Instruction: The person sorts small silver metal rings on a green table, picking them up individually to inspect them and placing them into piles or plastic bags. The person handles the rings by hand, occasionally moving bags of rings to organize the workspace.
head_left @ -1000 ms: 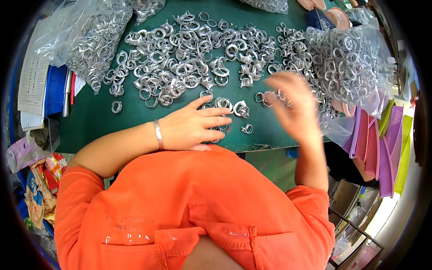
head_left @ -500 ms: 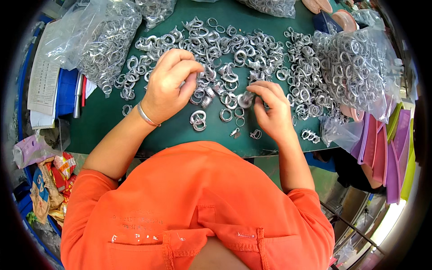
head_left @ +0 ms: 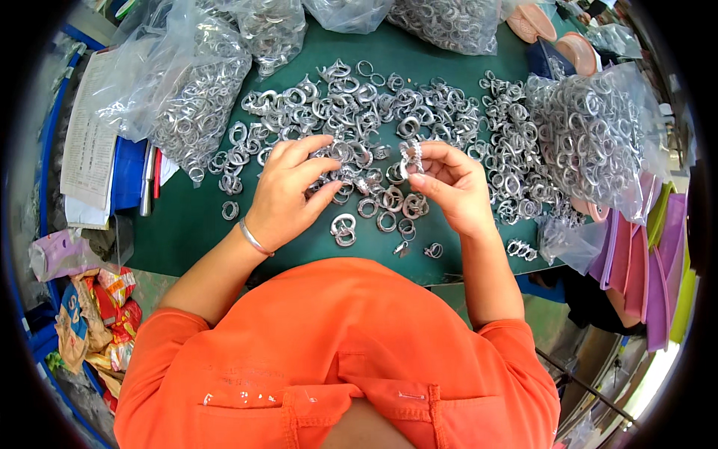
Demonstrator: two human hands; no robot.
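Silver-coloured metal rings (head_left: 351,101) lie heaped across the middle of the green table. My right hand (head_left: 458,187) pinches a silver ring (head_left: 409,159) with a ridged, toothed-looking band between thumb and fingers, just over the near side of the heap; whether it is one ring or two together I cannot tell. Fingers apart, my left hand (head_left: 288,194) hovers at the heap's near left edge and holds nothing that I can see. Between the hands and my body, several loose rings lie on the table, among them a linked-looking pair (head_left: 343,230).
A second ring heap (head_left: 516,150) stretches along the right, beside a full clear bag (head_left: 591,127). More bags of rings (head_left: 191,112) stand at the left and back. Papers (head_left: 86,142), a blue box (head_left: 129,172) and pens line the left edge. Coloured strips (head_left: 636,262) hang at the right.
My left hand has come down and nearer, its fingers spreading. My right hand has raised a ring from the heap's near side. The whole view has shifted slightly.
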